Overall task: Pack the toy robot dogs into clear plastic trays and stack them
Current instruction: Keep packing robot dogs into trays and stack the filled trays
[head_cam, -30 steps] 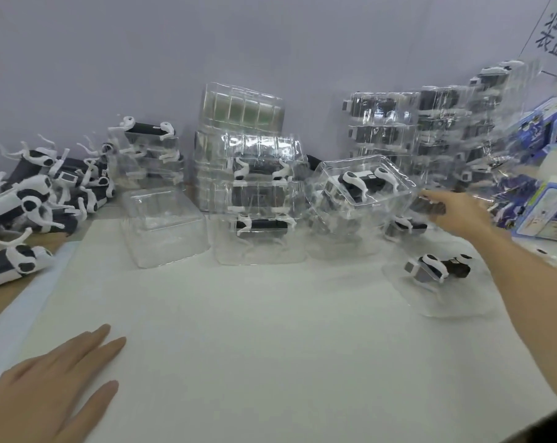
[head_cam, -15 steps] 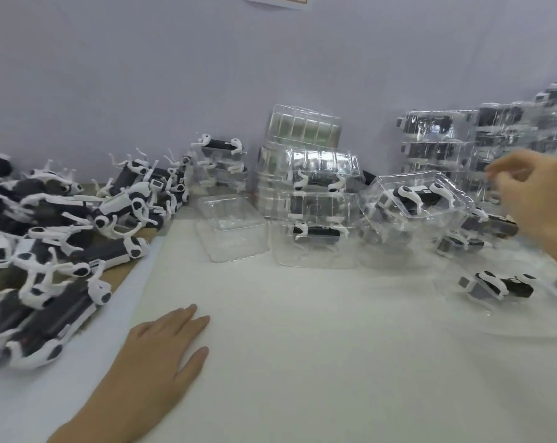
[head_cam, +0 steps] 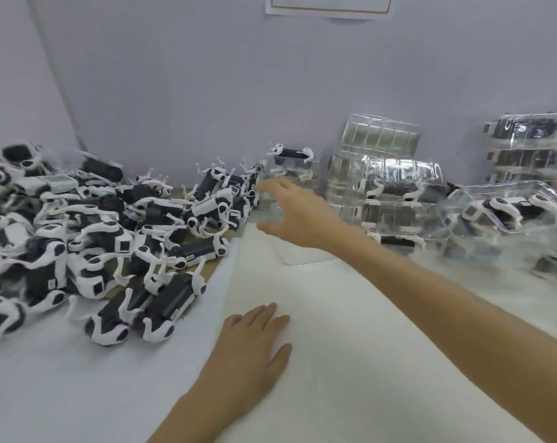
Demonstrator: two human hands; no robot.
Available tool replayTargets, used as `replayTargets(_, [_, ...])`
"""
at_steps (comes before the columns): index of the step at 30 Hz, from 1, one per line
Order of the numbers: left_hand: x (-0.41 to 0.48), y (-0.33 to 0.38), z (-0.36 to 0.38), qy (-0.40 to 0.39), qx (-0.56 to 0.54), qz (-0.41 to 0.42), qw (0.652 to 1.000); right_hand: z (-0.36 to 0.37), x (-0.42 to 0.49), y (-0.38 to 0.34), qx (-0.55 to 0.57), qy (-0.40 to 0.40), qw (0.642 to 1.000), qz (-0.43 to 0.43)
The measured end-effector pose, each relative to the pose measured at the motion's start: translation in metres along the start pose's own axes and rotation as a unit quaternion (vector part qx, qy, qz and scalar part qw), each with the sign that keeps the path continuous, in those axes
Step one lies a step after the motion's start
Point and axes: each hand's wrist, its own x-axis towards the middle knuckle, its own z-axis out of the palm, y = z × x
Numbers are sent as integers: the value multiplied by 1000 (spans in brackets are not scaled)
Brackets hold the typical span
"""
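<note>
The right hand [head_cam: 298,215] is held with fingers spread open at an empty clear tray [head_cam: 306,259]; contact cannot be confirmed. The left hand [head_cam: 251,356] is laid flat, holding nothing. Loose toy robot dogs [head_cam: 111,225] are piled left of both hands. Packed trays [head_cam: 395,199] are stacked right of the right hand.

Wall [head_cam: 207,75]: plain pale lavender, filling the upper half of the view behind the work area.
Paper notice [head_cam: 328,4]: white sheet with a thin brown border, fixed flat to the wall at the top edge of the view; only its lower part shows, and no writing is readable.
Wall strip [head_cam: 59,78]: narrow pale line running down the wall at far left, slightly slanted.
White sheet [head_cam: 350,346]: soft matte covering across the centre and right of the table.
Pale blue-grey cover [head_cam: 63,378]: lies just beside the white sheet, on its left, meeting it along a slanting edge.
Brown surface [head_cam: 218,266]: small bare patch showing beyond the blue-grey cover.
</note>
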Motion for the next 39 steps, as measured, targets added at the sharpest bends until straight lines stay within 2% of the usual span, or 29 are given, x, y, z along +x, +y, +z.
replayTargets(5, [1, -4, 6, 11, -5, 7, 1000, 69, 83, -18, 22, -30, 999, 36])
replayTargets(10, [4, -10, 12, 7, -3, 19, 1000, 103, 137, -18, 130, -85, 984, 87])
replayTargets(12, [4, -11, 13, 10, -1, 23, 1000, 113, 143, -19, 99, -102, 986, 93])
replayTargets(16, [4, -11, 12, 3, -6, 22, 1000, 111, 137, -20, -11, -63, 994, 85])
replayTargets(19, [3, -11, 12, 3, -7, 22, 1000, 95, 123, -13, -21, -7, 997, 68])
replayTargets(23, [3, -11, 11, 2, -7, 20, 1000, 69, 102, -4, 99, 79, 987, 96])
replayTargets(26, [3, -11, 10, -1, -9, 18, 1000, 50, 84, 6, 216, 145, 955, 146])
replayTargets(27, [3, -10, 9, -3, -9, 18, 1000, 45, 76, 9, 289, 146, 929, 178])
replayTargets(28, [3, -10, 8, -5, -10, 17, 1000, 40, 68, 11, 393, 141, 883, 216])
replayTargets(30, [2, -9, 7, -6, -11, 14, 1000, 33, 48, 15, 573, 127, 765, 265])
replayTargets(33, [2, -7, 4, -5, -8, 16, 1000, 24, 12, 23, 688, 122, 656, 285])
replayTargets(36, [2, -6, 3, -4, -11, 13, 1000, 13, -26, 32, 827, 123, 459, 301])
replayTargets(37, [2, -6, 3, 1, -10, 15, 1000, 11, -36, 34, 848, 127, 414, 305])
replayTargets(39, [1, -6, 3, 19, -17, 13, 1000, 5, -52, 32, 870, 139, 362, 305])
